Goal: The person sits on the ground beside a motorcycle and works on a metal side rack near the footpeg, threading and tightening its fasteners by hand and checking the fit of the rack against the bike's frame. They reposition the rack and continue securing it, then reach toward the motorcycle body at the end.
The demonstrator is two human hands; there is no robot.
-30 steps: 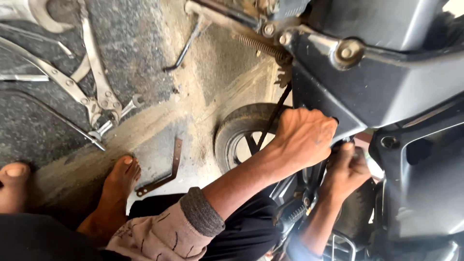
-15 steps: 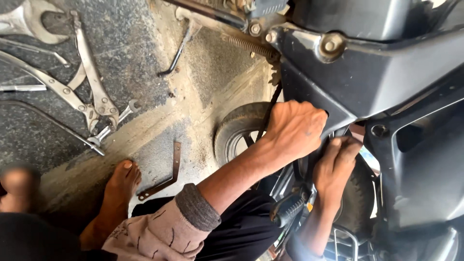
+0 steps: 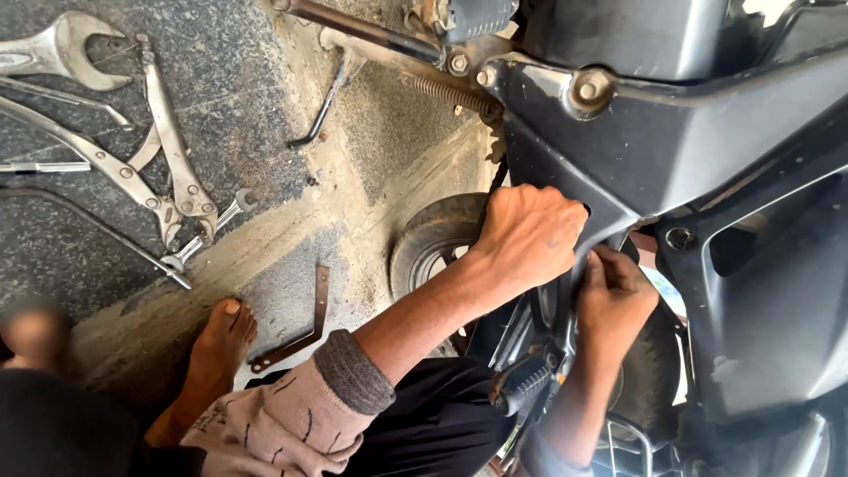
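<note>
My left hand point(image 3: 528, 234) reaches in from the lower left in a grey-cuffed sleeve. It is closed over the lower edge of a motorcycle's black side panel point(image 3: 671, 150). My right hand point(image 3: 614, 299) comes up from below, just right of the left hand and touching the same panel's narrow lower strut. Its fingertips are tucked behind the strut, so whether they hold anything is hidden. A small tyre point(image 3: 431, 240) sits directly behind my left wrist.
On the ground at the left lie a large open-ended wrench point(image 3: 62, 53), long-handled pliers point(image 3: 168, 177), a small spanner point(image 3: 210, 231) and a flat bent metal bracket point(image 3: 311, 325). My bare foot point(image 3: 216, 353) rests nearby. A coil spring point(image 3: 446, 93) and a footpeg point(image 3: 527, 389) belong to the motorcycle.
Both hands stay on the panel where they were. The view has shifted a little, so the hands and the tools sit slightly higher in the frame.
</note>
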